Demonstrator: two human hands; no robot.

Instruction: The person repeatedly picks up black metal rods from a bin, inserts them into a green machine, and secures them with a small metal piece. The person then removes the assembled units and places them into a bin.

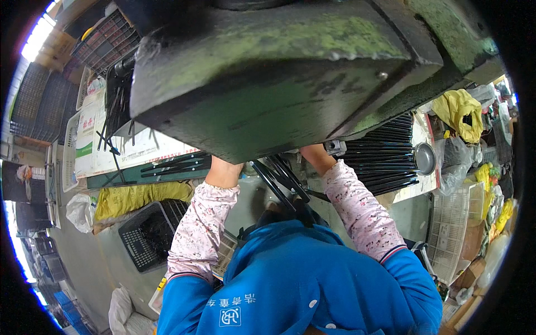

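Thin black rods (pixel 180 165) lie at the near edge of the bench (pixel 103 181). Behind the scuffed green machine (pixel 268 111), the left hand (pixel 226 167) is mostly hidden: I cannot tell its opening or hold. Between the hands jut glossy tubes (pixel 271 182), upper ends covered. The right hand (pixel 318 156) is equally unreadable, near more stacked rods (pixel 385 154).

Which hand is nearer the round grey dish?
The right hand: it is left of the round grey dish, with black rods between; the left hand is farther left. The green machine partly hides both.
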